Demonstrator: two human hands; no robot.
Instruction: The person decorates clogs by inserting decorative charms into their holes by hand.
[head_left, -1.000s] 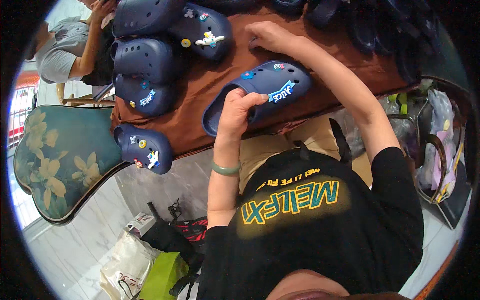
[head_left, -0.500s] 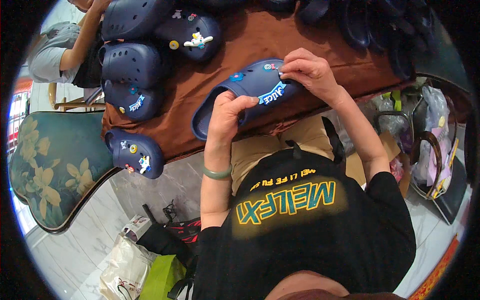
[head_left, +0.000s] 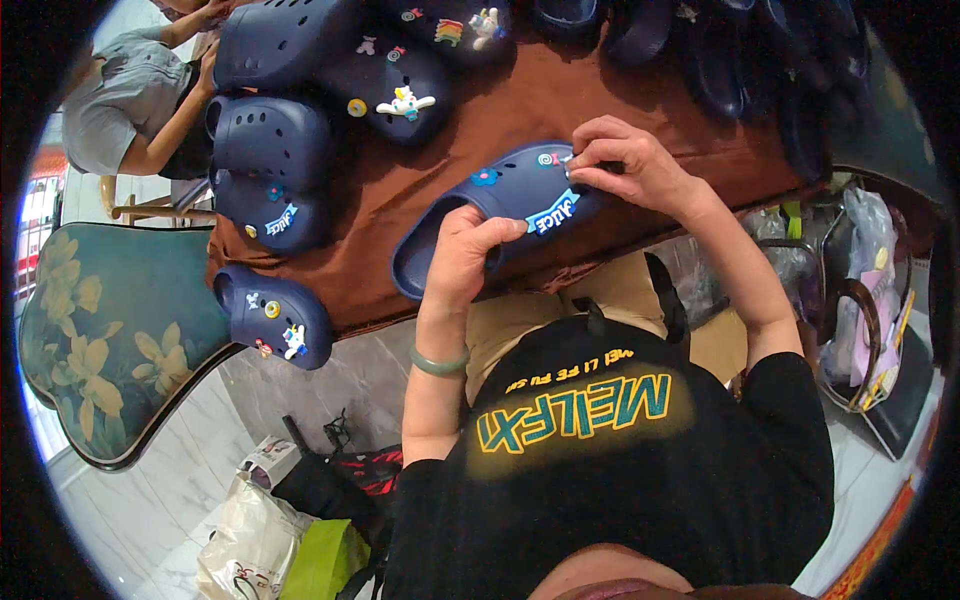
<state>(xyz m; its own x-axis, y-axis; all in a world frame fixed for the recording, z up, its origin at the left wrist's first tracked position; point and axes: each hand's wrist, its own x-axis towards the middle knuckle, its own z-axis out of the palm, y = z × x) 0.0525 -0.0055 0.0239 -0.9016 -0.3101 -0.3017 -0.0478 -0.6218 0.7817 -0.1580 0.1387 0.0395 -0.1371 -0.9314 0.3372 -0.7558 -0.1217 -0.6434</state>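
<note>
A navy blue clog (head_left: 512,196) lies tilted over the front edge of the cloth-covered table, before my body. My left hand (head_left: 458,255) grips its side near the opening, with the thumb on top beside a blue banner-shaped charm (head_left: 552,215). At the toe end, my right hand (head_left: 630,165) is closed in a pinch on a small pale charm (head_left: 569,170), mostly hidden by the fingertips. A blue flower charm (head_left: 484,177) and a round swirl charm with a pink bow (head_left: 547,159) sit on the clog's upper.
Several decorated navy clogs (head_left: 270,135) stand at the left on the brown cloth (head_left: 500,95); more undecorated footwear (head_left: 715,70) is at the far right. One clog (head_left: 280,318) rests at the near left corner. A floral chair back (head_left: 120,340), bags (head_left: 250,540) and another person (head_left: 135,90) surround the table.
The view has shifted slightly, so the table and clogs appear a little lower. Both my hands keep their hold at the same spots on the clog.
</note>
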